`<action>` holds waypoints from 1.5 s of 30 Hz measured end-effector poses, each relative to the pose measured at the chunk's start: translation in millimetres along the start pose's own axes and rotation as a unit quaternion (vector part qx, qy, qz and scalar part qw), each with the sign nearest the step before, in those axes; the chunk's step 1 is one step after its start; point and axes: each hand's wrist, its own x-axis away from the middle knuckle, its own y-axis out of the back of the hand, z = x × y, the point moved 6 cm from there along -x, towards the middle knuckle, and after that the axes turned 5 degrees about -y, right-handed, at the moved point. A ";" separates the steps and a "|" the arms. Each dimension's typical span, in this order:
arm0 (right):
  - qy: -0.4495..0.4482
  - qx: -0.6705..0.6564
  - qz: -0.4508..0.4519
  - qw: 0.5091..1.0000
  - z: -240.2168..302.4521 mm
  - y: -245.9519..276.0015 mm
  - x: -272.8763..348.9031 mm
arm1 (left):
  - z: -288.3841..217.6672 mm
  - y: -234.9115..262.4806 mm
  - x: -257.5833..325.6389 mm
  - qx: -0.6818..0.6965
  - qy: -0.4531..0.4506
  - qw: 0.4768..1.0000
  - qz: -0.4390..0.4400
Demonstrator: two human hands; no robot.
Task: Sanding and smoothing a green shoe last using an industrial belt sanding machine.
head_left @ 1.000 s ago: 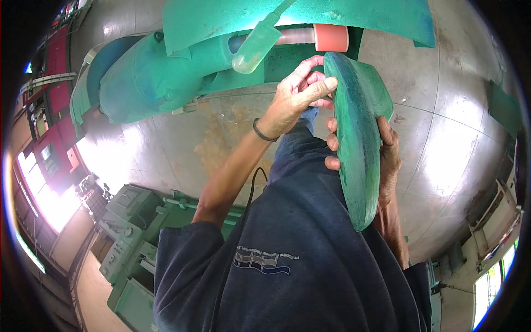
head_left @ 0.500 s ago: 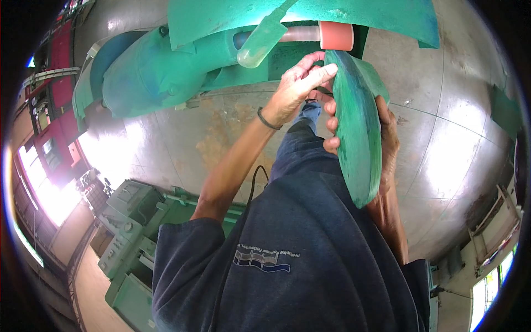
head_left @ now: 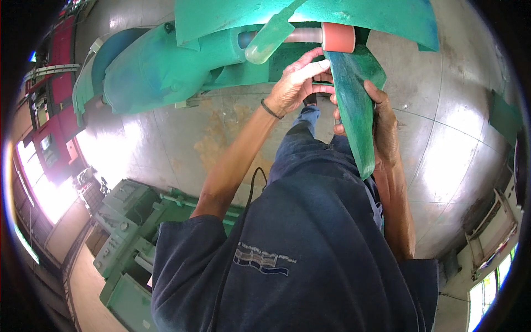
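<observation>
A green wedge-shaped piece (head_left: 355,113), like a thick shoe sole, tilts with a narrow end toward me. Its far end is up at an orange-red roller (head_left: 338,37); whether they touch I cannot tell. My right hand (head_left: 381,124) is wrapped round the piece, thumb on its right side, fingertips showing at its left edge. At the far left edge of the piece, my left hand (head_left: 301,80) has thumb and fingers closed on it. A pale shaft (head_left: 304,35) carries the roller, under a green hood (head_left: 310,14).
A green motor housing (head_left: 152,72) stretches left of the roller. A rounded translucent green guard (head_left: 270,40) hangs before the shaft. Behind me at lower left stands a green machine (head_left: 124,221). A dark cord (head_left: 251,193) runs along my left side. Grey tiled floor (head_left: 442,138) spreads to the right.
My right hand has turned the green piece, so its near end has swung up and a broader side part shows. The right thumb now lies higher. My left hand has barely shifted.
</observation>
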 end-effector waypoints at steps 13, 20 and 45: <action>0.018 -0.023 0.079 0.996 -18.5 -21.8 55.4 | -30.6 -32.6 44.3 -0.020 -0.080 0.996 0.045; 0.338 0.379 -0.010 0.861 -30.2 -8.2 69.4 | 0.8 -40.0 83.0 0.176 -0.003 0.984 0.022; 0.363 0.389 0.079 0.843 -108.7 55.6 99.6 | 89.4 -45.5 165.9 0.301 -0.003 0.954 -0.014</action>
